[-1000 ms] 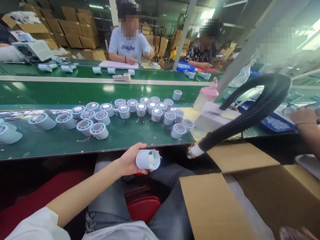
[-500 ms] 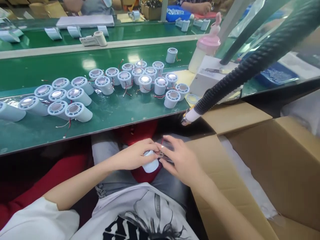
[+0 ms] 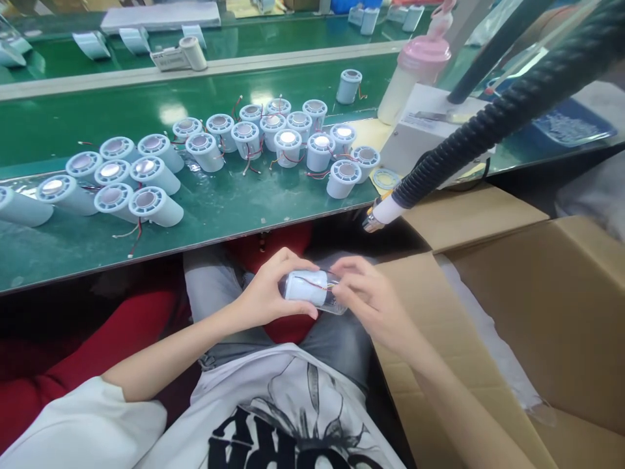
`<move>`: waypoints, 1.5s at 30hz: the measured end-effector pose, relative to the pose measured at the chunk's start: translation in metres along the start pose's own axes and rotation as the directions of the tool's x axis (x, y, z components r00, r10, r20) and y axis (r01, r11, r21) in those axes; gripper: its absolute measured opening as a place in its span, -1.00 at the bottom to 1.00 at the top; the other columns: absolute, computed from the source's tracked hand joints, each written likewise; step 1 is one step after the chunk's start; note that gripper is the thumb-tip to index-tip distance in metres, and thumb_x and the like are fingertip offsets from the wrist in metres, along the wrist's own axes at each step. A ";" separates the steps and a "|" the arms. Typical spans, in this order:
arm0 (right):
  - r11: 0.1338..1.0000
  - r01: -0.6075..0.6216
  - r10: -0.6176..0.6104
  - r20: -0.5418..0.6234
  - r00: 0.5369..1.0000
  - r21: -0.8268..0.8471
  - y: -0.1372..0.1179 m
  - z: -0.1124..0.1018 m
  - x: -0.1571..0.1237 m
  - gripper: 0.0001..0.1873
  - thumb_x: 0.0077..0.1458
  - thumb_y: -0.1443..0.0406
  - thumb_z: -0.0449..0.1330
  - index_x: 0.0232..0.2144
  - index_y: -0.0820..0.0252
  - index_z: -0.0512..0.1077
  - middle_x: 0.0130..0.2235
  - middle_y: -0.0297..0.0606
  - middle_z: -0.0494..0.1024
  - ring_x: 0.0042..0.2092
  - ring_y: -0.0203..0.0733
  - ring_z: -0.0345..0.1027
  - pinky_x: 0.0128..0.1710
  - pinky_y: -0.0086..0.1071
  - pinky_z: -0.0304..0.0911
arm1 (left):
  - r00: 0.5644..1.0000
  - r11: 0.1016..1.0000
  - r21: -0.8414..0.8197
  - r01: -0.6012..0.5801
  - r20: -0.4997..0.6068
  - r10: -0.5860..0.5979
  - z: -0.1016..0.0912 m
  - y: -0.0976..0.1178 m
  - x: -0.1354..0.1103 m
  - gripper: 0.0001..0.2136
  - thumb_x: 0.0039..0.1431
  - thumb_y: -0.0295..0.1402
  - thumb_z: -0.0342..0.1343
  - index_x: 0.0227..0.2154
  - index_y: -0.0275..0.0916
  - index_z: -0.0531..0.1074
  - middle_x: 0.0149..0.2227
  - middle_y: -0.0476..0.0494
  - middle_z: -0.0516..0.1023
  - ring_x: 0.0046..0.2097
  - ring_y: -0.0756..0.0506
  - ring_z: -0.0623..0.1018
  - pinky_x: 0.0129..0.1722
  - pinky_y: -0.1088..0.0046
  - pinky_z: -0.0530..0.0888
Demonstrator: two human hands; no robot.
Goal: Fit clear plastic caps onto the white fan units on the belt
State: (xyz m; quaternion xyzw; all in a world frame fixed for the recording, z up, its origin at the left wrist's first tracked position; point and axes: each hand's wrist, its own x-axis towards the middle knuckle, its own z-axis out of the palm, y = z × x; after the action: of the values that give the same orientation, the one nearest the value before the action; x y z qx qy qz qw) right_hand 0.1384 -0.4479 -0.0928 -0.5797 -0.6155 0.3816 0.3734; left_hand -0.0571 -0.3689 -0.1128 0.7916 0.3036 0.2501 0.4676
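Observation:
Over my lap, my left hand [image 3: 273, 290] is closed around a light-blue cylindrical housing [image 3: 305, 290], which lies on its side. Thin wires [image 3: 322, 286] run along the housing and out of its right end. A clear plastic shell [image 3: 338, 309] shows around the housing and past that end. My right hand [image 3: 371, 296] has its fingertips pinched at the wires beside the shell's right end; the exact grip is partly hidden. On the bench ahead stand several similar blue housings [image 3: 205, 153], many with red and white wires trailing out.
The green bench [image 3: 234, 202] runs across in front. A black flexible hose [image 3: 454, 146] with a white nozzle hangs over its edge at right. Behind are a pink-capped bottle [image 3: 415, 71] and a blue tray [image 3: 571, 124]. An open cardboard box [image 3: 551, 293] stands to my right.
The housing has turned in my left hand, so its side with the wires and the clear shell now shows. My right fingers have drawn in at the wire end. The view has shifted slightly.

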 end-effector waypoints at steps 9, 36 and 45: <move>0.869 -0.253 0.303 -0.053 0.952 0.424 0.013 -0.001 -0.002 -0.61 -0.07 0.15 0.30 -0.77 0.20 0.37 -0.32 -0.22 0.49 -0.19 -0.13 0.42 -0.27 -0.34 0.35 | 0.967 0.991 -0.137 0.006 0.253 0.029 0.003 -0.012 0.003 -0.36 -0.16 -0.22 0.36 0.07 -0.10 0.35 0.12 -0.26 0.34 0.15 -0.25 0.37 0.13 0.15 0.33; 0.946 -0.027 0.016 0.038 0.999 0.324 0.009 -0.008 -0.023 -0.52 -0.11 0.31 0.41 -0.11 0.02 0.39 -0.08 -0.32 0.52 -0.06 -0.17 0.46 -0.08 -0.35 0.46 | 0.958 0.919 -0.384 0.091 0.286 0.025 -0.006 0.011 -0.002 -0.26 -0.17 -0.44 0.37 0.14 -0.08 0.28 0.14 -0.24 0.39 0.11 -0.23 0.44 0.07 0.28 0.41; 0.811 -0.245 0.203 0.137 0.969 0.532 0.008 -0.008 -0.020 -0.55 -0.13 0.30 0.41 -0.16 0.07 0.37 -0.13 -0.28 0.53 -0.16 -0.22 0.47 -0.23 -0.42 0.44 | 0.962 0.951 -0.306 -0.047 0.244 0.126 -0.007 0.007 0.000 -0.24 -0.20 -0.40 0.39 0.14 -0.07 0.29 0.15 -0.23 0.39 0.16 -0.23 0.40 0.12 0.24 0.36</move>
State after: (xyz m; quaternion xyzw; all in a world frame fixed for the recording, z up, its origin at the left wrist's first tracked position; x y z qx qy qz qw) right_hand 0.1496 -0.4675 -0.0969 -0.5035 -0.4222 0.6032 0.4521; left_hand -0.0598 -0.3677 -0.1034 0.7508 0.1632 0.2072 0.6056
